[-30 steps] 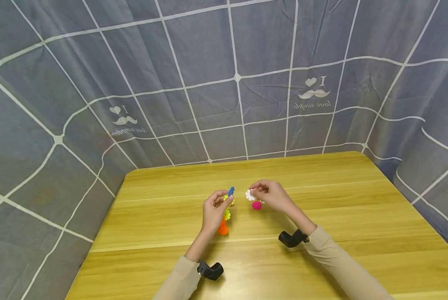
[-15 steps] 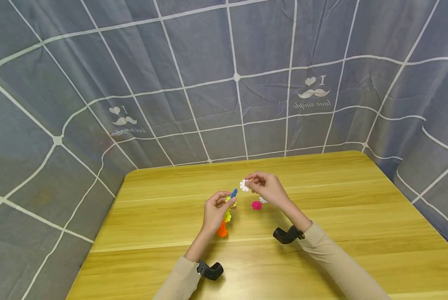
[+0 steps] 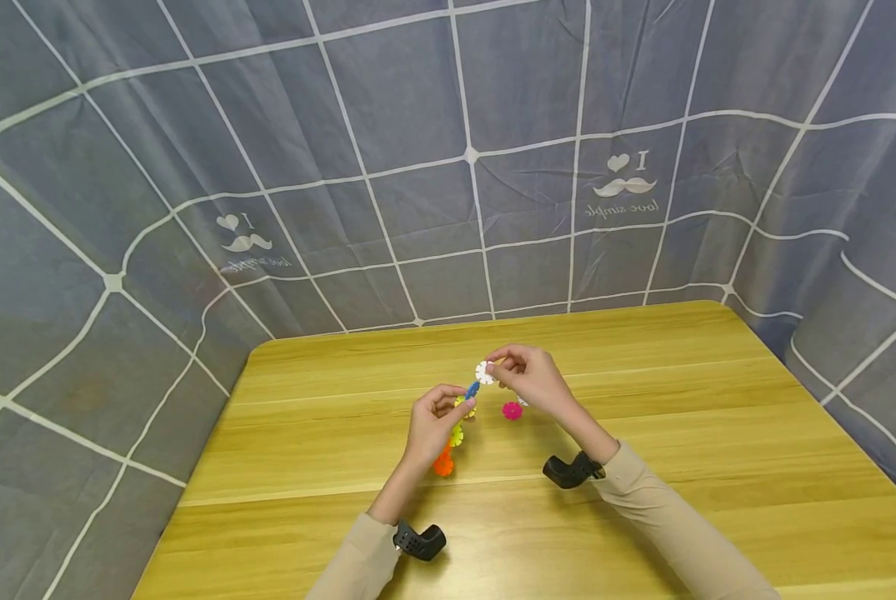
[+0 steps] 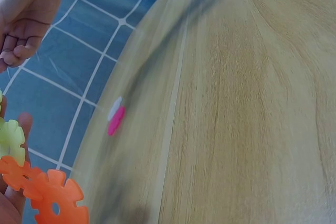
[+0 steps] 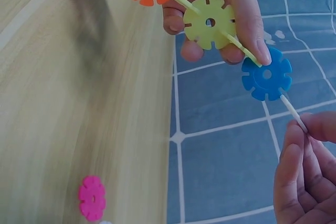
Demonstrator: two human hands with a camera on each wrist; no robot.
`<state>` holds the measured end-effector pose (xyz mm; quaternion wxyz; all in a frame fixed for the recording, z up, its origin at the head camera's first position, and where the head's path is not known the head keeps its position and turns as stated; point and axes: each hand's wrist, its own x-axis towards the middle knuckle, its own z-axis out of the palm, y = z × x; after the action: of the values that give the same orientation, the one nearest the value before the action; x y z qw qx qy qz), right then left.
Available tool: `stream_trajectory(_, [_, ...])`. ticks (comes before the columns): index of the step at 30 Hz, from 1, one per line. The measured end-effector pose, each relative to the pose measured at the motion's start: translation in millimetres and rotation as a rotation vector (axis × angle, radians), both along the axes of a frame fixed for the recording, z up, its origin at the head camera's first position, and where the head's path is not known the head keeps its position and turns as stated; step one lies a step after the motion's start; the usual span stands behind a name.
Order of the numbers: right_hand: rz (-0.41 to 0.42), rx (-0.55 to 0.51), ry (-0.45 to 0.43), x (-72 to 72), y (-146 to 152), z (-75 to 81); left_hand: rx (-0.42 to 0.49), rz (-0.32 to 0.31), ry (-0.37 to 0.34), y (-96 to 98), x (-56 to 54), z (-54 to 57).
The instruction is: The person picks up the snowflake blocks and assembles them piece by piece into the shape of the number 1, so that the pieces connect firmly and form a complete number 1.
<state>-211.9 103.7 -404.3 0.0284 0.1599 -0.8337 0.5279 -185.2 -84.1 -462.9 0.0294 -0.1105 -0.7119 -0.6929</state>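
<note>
My left hand [image 3: 427,427] grips a chain of notched plastic snowflake discs slotted together at angles. An orange disc [image 4: 69,207] hangs at its lower end, a yellow disc [image 5: 195,28] comes further along, and a blue disc [image 5: 254,81] ends it near the thumb tip. Between thumb and fingers, my right hand [image 3: 535,382] pinches a white disc [image 3: 483,372]. In the right wrist view the white disc stands edge-on, its rim meeting the blue disc at a notch; how deep it sits cannot be told. The left fingers partly hide the chain in the head view.
On the wooden table [image 3: 643,392] lies a pink disc [image 3: 512,411], with another white disc [image 4: 114,109] beside it, partly hidden by the right hand in the head view. A grey-blue curtain [image 3: 387,100] with white lines hangs behind and beside the table.
My right hand has lifted the white disc away from the pink one and moved it left to the blue disc. My left hand has shifted slightly right with the chain.
</note>
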Motion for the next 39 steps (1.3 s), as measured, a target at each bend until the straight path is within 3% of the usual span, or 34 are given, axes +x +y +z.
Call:
stream_trajectory(17, [-0.004,0.049,0.011,-0.6,0.7,0.3,-0.005,-0.016,-0.004,1.4,0.3,-0.2])
stream_trajectory(28, [-0.026,-0.006,0.021,-0.9,-0.5,4.2,0.2,-0.119,-0.147,-1.6,-0.4,1.4])
stream_trajectory(33, [-0.016,-0.016,0.022,-0.3,-0.9,6.0,0.222,-0.142,-0.133,-2.3,-0.9,-0.1])
stream_trajectory(39, [-0.018,0.015,0.0,2.2,-0.5,7.3,0.174,-0.155,-0.09,-2.3,-1.5,-2.0])
